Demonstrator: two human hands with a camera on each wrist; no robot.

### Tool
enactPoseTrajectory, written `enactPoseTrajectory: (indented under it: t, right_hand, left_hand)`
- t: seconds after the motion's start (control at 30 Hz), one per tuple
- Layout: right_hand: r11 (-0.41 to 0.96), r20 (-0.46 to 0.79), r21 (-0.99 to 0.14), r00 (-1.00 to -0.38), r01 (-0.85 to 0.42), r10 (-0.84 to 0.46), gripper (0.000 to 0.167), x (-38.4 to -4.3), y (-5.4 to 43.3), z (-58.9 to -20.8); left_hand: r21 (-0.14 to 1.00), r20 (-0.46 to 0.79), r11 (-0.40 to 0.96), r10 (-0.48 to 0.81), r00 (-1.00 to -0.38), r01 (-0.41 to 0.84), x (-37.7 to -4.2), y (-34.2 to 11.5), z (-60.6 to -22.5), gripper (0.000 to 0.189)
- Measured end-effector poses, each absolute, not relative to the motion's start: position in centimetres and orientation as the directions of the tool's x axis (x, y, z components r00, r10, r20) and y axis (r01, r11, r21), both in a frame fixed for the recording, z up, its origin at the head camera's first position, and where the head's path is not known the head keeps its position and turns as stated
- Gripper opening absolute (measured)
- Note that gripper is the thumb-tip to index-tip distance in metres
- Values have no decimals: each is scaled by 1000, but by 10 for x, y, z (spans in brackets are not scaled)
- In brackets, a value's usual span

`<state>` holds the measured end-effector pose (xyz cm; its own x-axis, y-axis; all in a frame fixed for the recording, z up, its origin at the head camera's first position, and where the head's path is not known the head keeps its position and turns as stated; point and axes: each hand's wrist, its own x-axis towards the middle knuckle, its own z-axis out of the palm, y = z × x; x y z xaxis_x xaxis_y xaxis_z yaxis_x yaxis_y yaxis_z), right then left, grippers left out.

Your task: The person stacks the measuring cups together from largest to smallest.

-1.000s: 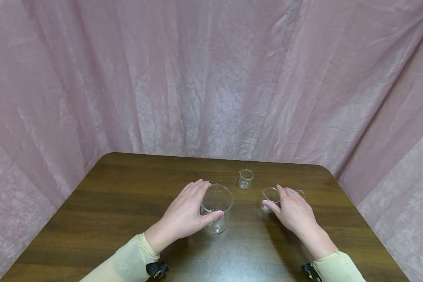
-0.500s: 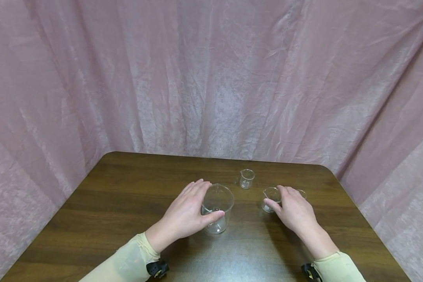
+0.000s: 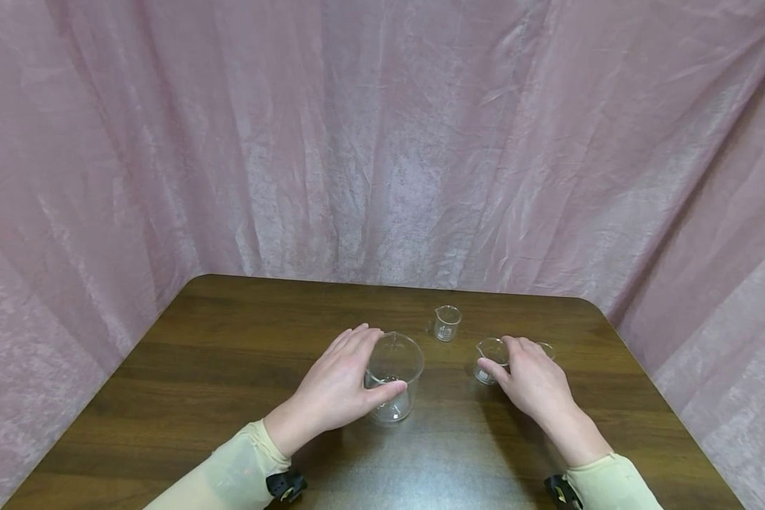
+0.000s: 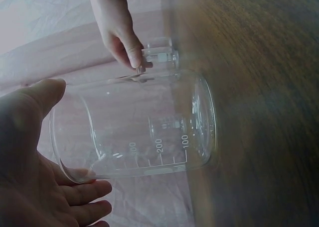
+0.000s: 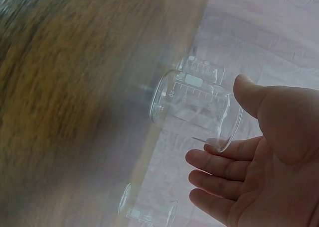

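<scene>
A large clear glass beaker (image 3: 403,361) with white volume marks stands upright near the middle of the table. My left hand (image 3: 334,386) holds it near the rim, thumb on the near side and fingers on the far side. To the right, my right hand (image 3: 535,379) has thumb and index finger at the rim of a smaller beaker (image 5: 192,107). That beaker is upright, partly covered by the hand in the head view. In the right wrist view the other fingers (image 5: 214,184) extend loosely beside it.
A small beaker (image 3: 448,324) stands farther back, between the two held ones. Another beaker (image 5: 147,207) sits beyond my right hand, mostly hidden in the head view. Pink curtains (image 3: 382,142) hang behind the brown wooden table (image 3: 229,340).
</scene>
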<state>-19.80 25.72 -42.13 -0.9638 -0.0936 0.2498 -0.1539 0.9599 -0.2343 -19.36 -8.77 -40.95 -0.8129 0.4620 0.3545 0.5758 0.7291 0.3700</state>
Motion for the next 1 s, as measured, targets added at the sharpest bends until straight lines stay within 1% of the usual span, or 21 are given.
enactPoseTrajectory:
  t: [0.17,0.4,0.6,1.0]
  right_hand:
    - [961,240,-232,-966,-153,-96,70,-199,258,-420]
    - [965,230,-216,-968,-146,-95,73,-201,259,-418]
    - [967,242,-210,-966,-146,-94,70,-200,259,-418]
    - [959,256,-242,-963,-144,-80,66,-194,260,-414]
  left_hand:
    - [361,354,732,465,-811,578,-193,-87,-409,88]
    - [354,355,736,465,-811,577,-193,-87,-410,87]
    - [354,359,736,463,-810,577,-193,-87,-410,87]
    - [377,327,744,451,-831,552,-192,-87,-409,89]
